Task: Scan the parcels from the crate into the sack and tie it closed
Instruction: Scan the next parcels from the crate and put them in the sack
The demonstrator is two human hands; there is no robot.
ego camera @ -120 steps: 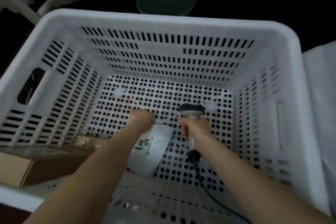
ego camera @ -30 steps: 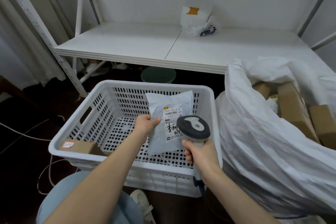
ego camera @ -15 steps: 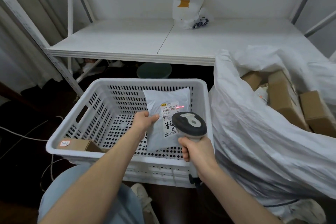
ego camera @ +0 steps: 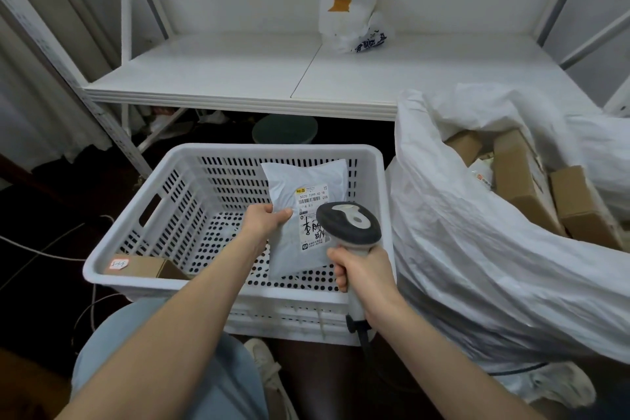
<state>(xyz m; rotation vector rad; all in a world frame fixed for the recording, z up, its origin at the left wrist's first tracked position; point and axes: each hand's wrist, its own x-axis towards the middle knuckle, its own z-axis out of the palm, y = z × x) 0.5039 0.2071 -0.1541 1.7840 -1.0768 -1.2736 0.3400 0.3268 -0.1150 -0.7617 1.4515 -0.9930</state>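
Left hand (ego camera: 264,220) pinches the left edge of a grey poly mailer (ego camera: 305,215), thumb on the front and fingers behind, holding it upright over the middle of the white perforated crate (ego camera: 143,196). Right hand (ego camera: 363,274) is closed in a full fist round the handle of a corded barcode scanner (ego camera: 347,227), whose dark head sits just in front of the mailer's lower right corner, aimed at the shipping label (ego camera: 312,215).

Four seconds ago both hands were down at the crate floor picking this mailer up; now it is raised to label-reading height. Half a second ago a red scan line lay across the barcode; that line is gone now, which probably means the read has gone through, though nothing visible confirms it. If so, this parcel is ready to go right, into the open white woven sack (ego camera: 477,249) at the right of the frame, where several cardboard boxes (ego camera: 518,177) already lie.

One small cardboard box (ego camera: 143,266) with a pink sticker sits in the crate's lower left corner, so scanning is not finished and the sack cannot be tied yet.
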